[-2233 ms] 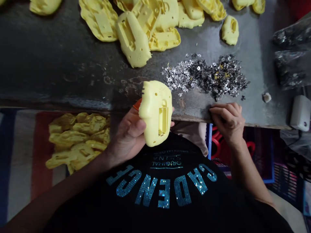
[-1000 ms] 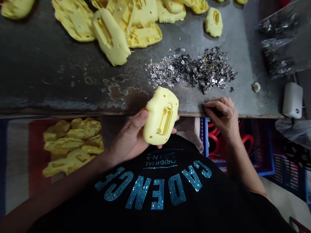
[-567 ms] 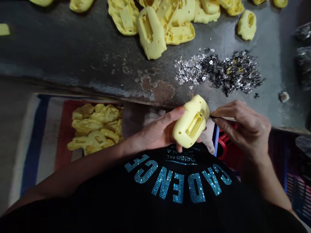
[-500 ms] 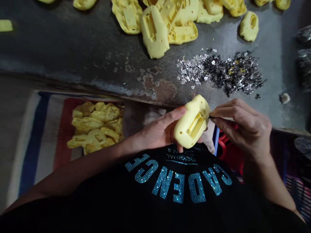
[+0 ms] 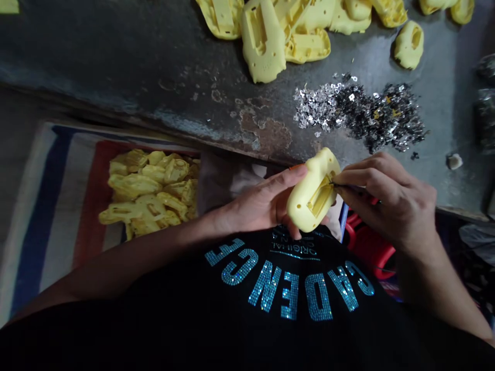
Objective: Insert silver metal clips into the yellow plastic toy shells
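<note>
My left hand (image 5: 265, 202) is wrapped round a yellow plastic shell (image 5: 305, 203), thumb along its upper left edge. The shell is tilted, with its long rectangular recess facing up. My right hand (image 5: 392, 201) pinches a small dark metal piece (image 5: 331, 182) between thumb and forefinger, at the upper right end of that recess. Its exact shape is too small to make out. Beyond my hands, on the grey table (image 5: 162, 67), lies a heap of small shiny metal plates (image 5: 359, 113).
More yellow shells (image 5: 265, 44) lie along the table's far side, with a single one (image 5: 409, 45) apart at right. A sack (image 5: 83, 170) at lower left bears a pile of yellow parts (image 5: 150, 190). Red items (image 5: 371, 247) sit below the table edge.
My right fingertips have moved from the shell's outer right edge into the end of its recess with the metal piece. The shell has tilted a little; the view has shifted slightly.
</note>
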### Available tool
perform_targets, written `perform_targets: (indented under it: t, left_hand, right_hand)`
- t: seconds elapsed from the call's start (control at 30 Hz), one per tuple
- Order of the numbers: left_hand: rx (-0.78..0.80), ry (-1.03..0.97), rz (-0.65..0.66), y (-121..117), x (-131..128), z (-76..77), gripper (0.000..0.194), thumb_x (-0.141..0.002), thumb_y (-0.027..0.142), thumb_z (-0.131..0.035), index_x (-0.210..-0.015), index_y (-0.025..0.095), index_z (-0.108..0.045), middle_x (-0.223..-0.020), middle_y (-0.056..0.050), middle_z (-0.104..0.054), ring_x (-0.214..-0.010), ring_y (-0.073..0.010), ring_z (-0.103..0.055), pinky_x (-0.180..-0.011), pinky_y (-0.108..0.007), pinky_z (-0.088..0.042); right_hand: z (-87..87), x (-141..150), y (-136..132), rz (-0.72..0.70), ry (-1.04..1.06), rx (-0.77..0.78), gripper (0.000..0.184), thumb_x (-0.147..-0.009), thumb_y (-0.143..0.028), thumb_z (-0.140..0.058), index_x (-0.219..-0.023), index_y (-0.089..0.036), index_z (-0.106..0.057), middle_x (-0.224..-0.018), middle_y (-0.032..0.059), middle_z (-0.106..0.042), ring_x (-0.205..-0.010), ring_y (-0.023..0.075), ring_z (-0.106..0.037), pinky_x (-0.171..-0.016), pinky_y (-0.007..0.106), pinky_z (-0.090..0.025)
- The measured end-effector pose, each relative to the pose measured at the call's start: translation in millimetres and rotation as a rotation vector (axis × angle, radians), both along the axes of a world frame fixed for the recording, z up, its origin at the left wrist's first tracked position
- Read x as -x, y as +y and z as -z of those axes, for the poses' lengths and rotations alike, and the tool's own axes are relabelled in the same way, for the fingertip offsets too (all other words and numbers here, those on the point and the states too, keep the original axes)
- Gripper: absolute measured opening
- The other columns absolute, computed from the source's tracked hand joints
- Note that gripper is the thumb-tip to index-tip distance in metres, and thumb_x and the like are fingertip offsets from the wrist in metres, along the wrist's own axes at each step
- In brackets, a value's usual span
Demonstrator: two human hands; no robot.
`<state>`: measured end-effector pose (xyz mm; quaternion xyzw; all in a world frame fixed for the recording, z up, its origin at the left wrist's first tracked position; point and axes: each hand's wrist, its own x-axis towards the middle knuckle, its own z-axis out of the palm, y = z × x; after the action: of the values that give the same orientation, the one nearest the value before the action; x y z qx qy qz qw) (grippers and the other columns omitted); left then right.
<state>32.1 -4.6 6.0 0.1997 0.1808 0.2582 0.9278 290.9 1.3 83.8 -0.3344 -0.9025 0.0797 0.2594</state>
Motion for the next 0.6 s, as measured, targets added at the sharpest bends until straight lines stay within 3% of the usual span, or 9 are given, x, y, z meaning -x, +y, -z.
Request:
perform_targets:
  t: [0.17, 0.4, 0.6]
  left_hand:
    - [-0.04, 0.011, -0.011, -1.4, -2.1, 0.3, 0.084, -0.109, 0.07, -0.075, -0.175, 0.021, -0.057, -0.146, -0.02, -0.083, -0.102, -0.0322, -0.089, -0.056, -0.028, -0.068]
    - [-0.03, 0.008, -0.027, -1.8, -2.7, 0.5, 0.074, -0.111, 0.068, -0.072, -0.169, 0.023, -0.064, -0.135, -0.017, -0.087, -0.099, -0.0322, -0.089, -0.055, -0.029, -0.067]
    - [-0.051, -0.005, 0.003, -0.4, -4.5, 1.3, 0.077, -0.11, 0.072, -0.073, -0.168, 0.022, -0.065, -0.134, -0.017, -0.087, -0.102, -0.0316, -0.089, -0.062, -0.03, -0.071]
  right_hand:
    - [-6.6, 3.4, 0.3, -0.009, -0.095, -0.03, 0.017, -0.111, -0.016, -0.079, -0.124, -0.027, -0.078, -0.109, 0.0047, -0.086, -0.089, 0.0219, -0.076, -0.08, 0.038, -0.062]
    - [-5.9, 2.6, 0.3, -0.015, -0.123, -0.023, 0.022, -0.114, -0.019, -0.074, -0.131, -0.031, -0.078, -0.108, 0.0041, -0.086, -0.089, 0.0232, -0.077, -0.08, 0.04, -0.063]
    - [-6.7, 2.0, -0.5, 0.018, -0.083, 0.092, 0.023, -0.113, -0.02, -0.075, -0.129, -0.035, -0.081, -0.109, 0.003, -0.087, -0.091, 0.0243, -0.078, -0.084, 0.041, -0.066]
